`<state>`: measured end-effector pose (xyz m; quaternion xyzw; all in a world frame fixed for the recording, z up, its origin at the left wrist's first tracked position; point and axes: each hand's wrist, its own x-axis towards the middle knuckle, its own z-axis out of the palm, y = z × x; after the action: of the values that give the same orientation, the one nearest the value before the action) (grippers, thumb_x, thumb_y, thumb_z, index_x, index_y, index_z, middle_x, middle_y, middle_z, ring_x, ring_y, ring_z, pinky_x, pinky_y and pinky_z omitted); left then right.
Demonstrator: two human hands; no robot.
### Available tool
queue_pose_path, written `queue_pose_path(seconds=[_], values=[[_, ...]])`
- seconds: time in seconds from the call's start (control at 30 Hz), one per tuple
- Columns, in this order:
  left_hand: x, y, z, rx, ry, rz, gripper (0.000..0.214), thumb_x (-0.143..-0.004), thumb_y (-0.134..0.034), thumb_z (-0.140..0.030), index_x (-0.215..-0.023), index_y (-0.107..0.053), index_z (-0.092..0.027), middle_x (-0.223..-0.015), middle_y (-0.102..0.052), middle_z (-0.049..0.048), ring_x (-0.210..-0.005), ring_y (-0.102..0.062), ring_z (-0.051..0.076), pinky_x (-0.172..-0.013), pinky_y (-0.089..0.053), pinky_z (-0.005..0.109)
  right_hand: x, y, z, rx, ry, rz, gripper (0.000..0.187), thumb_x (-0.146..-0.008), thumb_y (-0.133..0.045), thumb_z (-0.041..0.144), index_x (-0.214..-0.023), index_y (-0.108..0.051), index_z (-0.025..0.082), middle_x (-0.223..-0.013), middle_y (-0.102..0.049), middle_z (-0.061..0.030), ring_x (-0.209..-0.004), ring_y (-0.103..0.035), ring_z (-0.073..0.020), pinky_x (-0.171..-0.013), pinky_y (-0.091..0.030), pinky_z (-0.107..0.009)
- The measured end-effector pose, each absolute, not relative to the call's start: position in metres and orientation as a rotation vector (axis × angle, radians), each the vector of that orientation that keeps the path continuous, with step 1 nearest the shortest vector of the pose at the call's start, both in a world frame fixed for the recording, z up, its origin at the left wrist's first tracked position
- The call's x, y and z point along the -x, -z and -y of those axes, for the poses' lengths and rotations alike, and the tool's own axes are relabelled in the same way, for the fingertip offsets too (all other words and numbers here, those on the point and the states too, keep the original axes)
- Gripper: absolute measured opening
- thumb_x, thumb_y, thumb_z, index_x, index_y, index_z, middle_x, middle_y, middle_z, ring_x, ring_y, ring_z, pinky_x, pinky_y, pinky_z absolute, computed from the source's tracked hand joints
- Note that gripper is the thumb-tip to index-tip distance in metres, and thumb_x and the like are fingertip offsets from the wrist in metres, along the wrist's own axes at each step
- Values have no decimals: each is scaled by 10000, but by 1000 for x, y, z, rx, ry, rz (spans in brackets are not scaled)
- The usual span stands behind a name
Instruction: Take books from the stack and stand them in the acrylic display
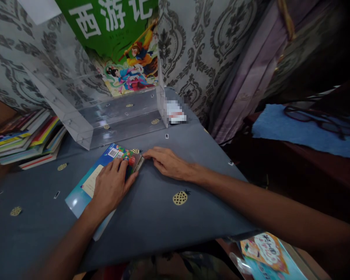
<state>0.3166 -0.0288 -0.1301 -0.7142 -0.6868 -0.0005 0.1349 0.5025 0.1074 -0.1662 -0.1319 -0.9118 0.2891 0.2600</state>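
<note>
A thin blue book lies back cover up on the grey pineapple-print tablecloth. My left hand rests flat on top of it, fingers stretched toward its colourful far corner. My right hand lies on the cloth just right of the book, its fingertips touching the book's far right corner edge. Neither hand lifts the book. Behind it stands a clear acrylic box holding a green picture book upright against its right wall.
A stack of books lies at the left. Patterned wallpaper backs the table. A blue cloth with glasses sits at the right. Another colourful book shows below the table's front edge.
</note>
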Motion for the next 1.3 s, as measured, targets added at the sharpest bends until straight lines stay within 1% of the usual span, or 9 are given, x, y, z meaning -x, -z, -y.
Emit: queue_pose_path(seconds=[0.13, 0.27, 0.53, 0.77, 0.83, 1.03, 1.1, 1.23, 1.3], values=[[-318, 129, 29, 2078, 12, 2020, 383, -1002, -415, -472, -1143, -591, -163, -1165, -650, 149, -1041, -632, 305, -892, -521, 455, -502, 167, -108, 355, -779, 2462, 377, -866, -440, -16, -1142, -613, 174, -990, -662, -70, -923, -605, -184, -862, -503, -349], [-318, 128, 29, 2075, 12, 2027, 382, -1009, -390, -469, -1150, -587, -174, -1160, -652, 143, -1038, -630, 298, -890, -524, 455, -502, 167, -108, 356, -785, 2458, 369, -867, -441, -14, -1135, -614, 171, -991, -666, -74, -926, -607, -186, -856, -502, -343], [-317, 129, 29, 2094, 49, 2038, 384, -1007, -381, -468, -1121, -598, -172, -1132, -651, 150, -1017, -628, 315, -875, -517, 474, -503, 167, -108, 345, -783, 2455, 388, -853, -446, -35, -1129, -608, 184, -993, -662, -57, -906, -600, -169, -842, -497, -329], [-318, 128, 28, 2070, -14, 2026, 371, -1013, -384, -447, -1134, -588, -162, -1150, -650, 147, -1029, -627, 306, -882, -520, 459, -502, 166, -110, 280, -741, 2490, 329, -853, -430, -36, -1008, -640, 164, -918, -666, -62, -907, -588, -186, -845, -498, -335], [-318, 128, 29, 2070, -13, 2030, 362, -1010, -396, -451, -1126, -588, -168, -1142, -650, 141, -1023, -627, 303, -879, -519, 452, -502, 167, -110, 285, -738, 2482, 336, -854, -429, -35, -1026, -637, 164, -929, -666, -63, -912, -589, -184, -852, -498, -334], [-317, 128, 29, 2070, -37, 2001, 385, -1014, -388, -467, -1127, -587, -158, -1132, -649, 139, -1012, -630, 297, -866, -525, 443, -502, 167, -108, 303, -758, 2449, 417, -861, -437, -34, -1179, -610, 175, -1002, -669, -67, -922, -599, -180, -867, -507, -345], [-317, 128, 29, 2066, -45, 1999, 387, -1016, -388, -468, -1133, -587, -158, -1132, -650, 134, -1017, -629, 291, -872, -525, 435, -502, 167, -108, 259, -740, 2456, 431, -853, -436, -45, -1170, -627, 177, -1015, -682, -71, -956, -600, -188, -888, -505, -359], [-317, 128, 29, 2058, -62, 2000, 391, -1019, -386, -467, -1131, -591, -154, -1133, -646, 133, -1022, -629, 287, -880, -519, 427, -501, 167, -109, 206, -674, 2502, 386, -859, -435, -43, -1105, -664, 147, -976, -697, -85, -946, -603, -198, -894, -509, -374], [-318, 128, 28, 2060, -72, 2007, 403, -1020, -376, -471, -1126, -594, -149, -1127, -645, 135, -1015, -630, 290, -877, -517, 432, -501, 166, -108, 204, -634, 2522, 362, -877, -435, -30, -1100, -668, 135, -1036, -699, -99, -967, -596, -200, -919, -506, -381]])
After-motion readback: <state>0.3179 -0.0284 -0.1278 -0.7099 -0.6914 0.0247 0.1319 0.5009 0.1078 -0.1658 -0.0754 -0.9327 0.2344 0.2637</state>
